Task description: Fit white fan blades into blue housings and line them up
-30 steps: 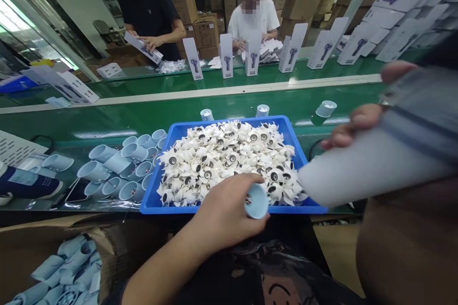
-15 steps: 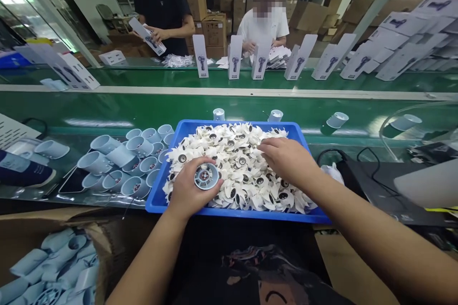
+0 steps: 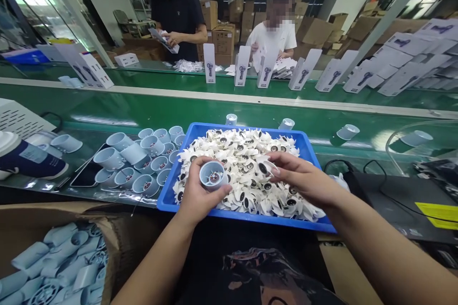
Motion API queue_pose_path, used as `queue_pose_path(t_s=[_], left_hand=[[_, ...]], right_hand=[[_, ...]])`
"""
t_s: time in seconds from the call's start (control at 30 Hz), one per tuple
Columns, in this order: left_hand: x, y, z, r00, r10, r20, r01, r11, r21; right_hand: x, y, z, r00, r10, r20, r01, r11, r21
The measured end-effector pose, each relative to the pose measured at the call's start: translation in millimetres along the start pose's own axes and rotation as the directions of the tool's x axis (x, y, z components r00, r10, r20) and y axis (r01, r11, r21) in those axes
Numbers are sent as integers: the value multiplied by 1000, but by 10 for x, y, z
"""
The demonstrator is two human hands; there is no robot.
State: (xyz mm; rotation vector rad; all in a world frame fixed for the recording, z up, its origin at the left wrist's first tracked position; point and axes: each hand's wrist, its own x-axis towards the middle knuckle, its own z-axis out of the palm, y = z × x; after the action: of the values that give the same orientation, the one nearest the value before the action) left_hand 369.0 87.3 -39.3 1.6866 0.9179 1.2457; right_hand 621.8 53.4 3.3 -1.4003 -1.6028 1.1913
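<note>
My left hand (image 3: 198,193) is wrapped round a light-blue cylindrical housing (image 3: 212,176); its open end faces me and parts inside, likely a motor, show. My right hand (image 3: 298,171) pinches a white fan blade (image 3: 265,167) with a dark round hub, held to the right of the housing and apart from it. Below both hands lies a blue tray (image 3: 236,215) heaped with similar white fan blades (image 3: 246,195). Left of the tray several more light-blue housings (image 3: 146,185) stand and lie close together on the bench.
A cardboard box (image 3: 110,228) of blue housings sits at lower left. A dark cup (image 3: 36,157) lies on the bench. Several housings (image 3: 348,132) stand on the green conveyor (image 3: 171,105). White boxes (image 3: 266,71) line its far side, where two people work. A black device (image 3: 379,200) is at right.
My right hand has lifted a fan blade out of the pile and turned toward the left hand. The housing in my left hand has tipped so its open end shows. The view has shifted slightly.
</note>
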Motion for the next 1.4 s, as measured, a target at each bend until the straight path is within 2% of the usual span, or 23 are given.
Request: queue_pose_path(t_s=[0.07, 0.17, 0.27, 0.37, 0.43, 0.5, 0.57, 0.63, 0.7, 0.77, 0.9, 1.0, 1.13, 1.2, 1.27, 1.33, 1.4], left_hand=[[-73, 69, 46, 991, -74, 113, 86, 990, -108], [-157, 208, 99, 969, -74, 236, 92, 994, -65], [-187, 302, 107, 968, -19, 249, 6, 999, 53], [-193, 337, 87, 969, 66, 236, -111, 976, 185], [-202, 351, 74, 962, 125, 245, -186, 952, 245], [-218, 364, 69, 951, 173, 258, -246, 926, 285], [-238, 376, 77, 936, 219, 277, -304, 898, 319], [-263, 387, 101, 912, 275, 305, -376, 857, 351], [-292, 399, 144, 893, 336, 300, -436, 812, 388], [-325, 410, 199, 886, 389, 252, -462, 777, 427], [-368, 402, 273, 893, 426, 147, -442, 765, 468], [-345, 359, 228, 912, 373, 168, -408, 807, 426], [-264, 308, 110, 962, 231, 149, -273, 864, 423], [-232, 309, 90, 956, 236, 174, -289, 860, 421], [-210, 324, 86, 924, 284, 256, -368, 844, 390], [-171, 346, 49, 893, 309, 327, -422, 829, 368], [-58, 370, -61, 897, 278, 343, -407, 823, 397]], right_hand=[[-192, -28, 116, 998, 19, 63, -37, 958, 286], [-346, -48, 270, 991, 41, 131, -107, 828, 550], [-371, -47, 337, 982, 37, 184, -151, 734, 662], [-357, -40, 364, 980, 21, 196, -149, 730, 667], [-358, -54, 388, 985, -4, 174, -106, 781, 616], [-374, -96, 417, 992, -62, 112, -3, 863, 506], [-404, -167, 446, 987, -156, 27, 140, 939, 314], [-429, -244, 479, 965, -260, -37, 262, 962, 77], [-427, -293, 522, 936, -343, -71, 333, 935, -124], [-387, -293, 576, 909, -407, -87, 375, 892, -253], [-305, -209, 631, 881, -467, -78, 412, 836, -362], [-392, -202, 542, 878, -475, -64, 413, 817, -403], [-610, -279, 381, 891, -451, 53, 444, 841, -308], [-644, -285, 377, 884, -466, 43, 445, 808, -386], [-626, -250, 395, 856, -515, 34, 444, 700, -559], [-620, -178, 364, 837, -545, 54, 448, 624, -641], [-673, -66, 254, 815, -579, -18, 435, 633, -641]])
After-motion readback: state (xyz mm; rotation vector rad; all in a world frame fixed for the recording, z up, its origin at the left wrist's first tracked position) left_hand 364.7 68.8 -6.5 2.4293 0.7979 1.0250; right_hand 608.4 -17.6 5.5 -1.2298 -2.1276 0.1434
